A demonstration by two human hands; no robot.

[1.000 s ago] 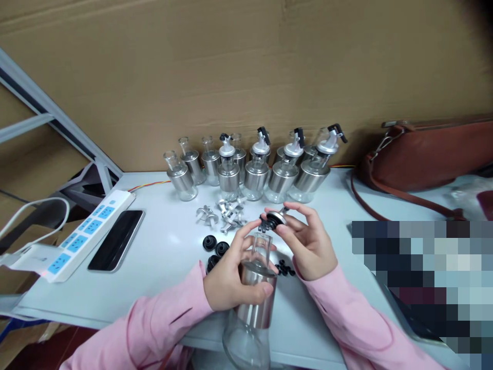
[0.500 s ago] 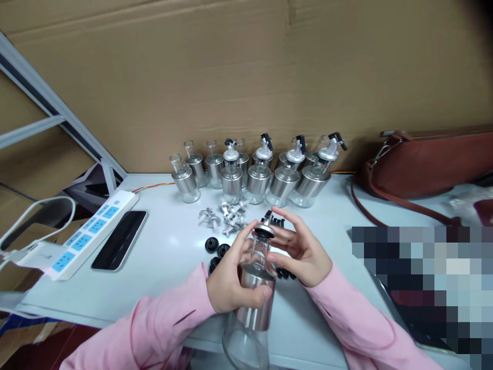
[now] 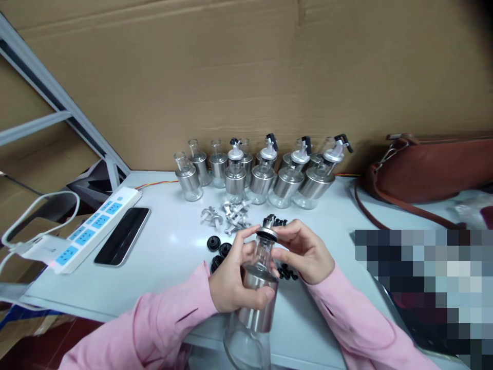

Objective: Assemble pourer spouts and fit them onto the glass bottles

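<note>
A glass bottle with a steel sleeve [image 3: 259, 303] is held upright, slightly tilted, at the table's front edge. My left hand [image 3: 236, 282] wraps round its body and neck. On its mouth sits a silver and black pourer cap [image 3: 267, 229]. The fingers of my right hand [image 3: 306, 253] pinch at the cap's rim and the neck. Silver pourer pieces [image 3: 234, 216] lie in a heap behind the bottle. Round black stoppers [image 3: 214, 243] are left of it, and small black parts [image 3: 287, 272] lie partly hidden by my right hand.
Several sleeved bottles [image 3: 187, 180] stand along the cardboard wall [image 3: 200, 72], some with pourers. A power strip [image 3: 96, 226] and a phone [image 3: 122, 237] lie at left. A brown bag [image 3: 435, 169] is at right, above a pixelated area.
My right index finger has come down from beside the cap's top to its rim. The cap appears turned. The whole view has shifted slightly.
</note>
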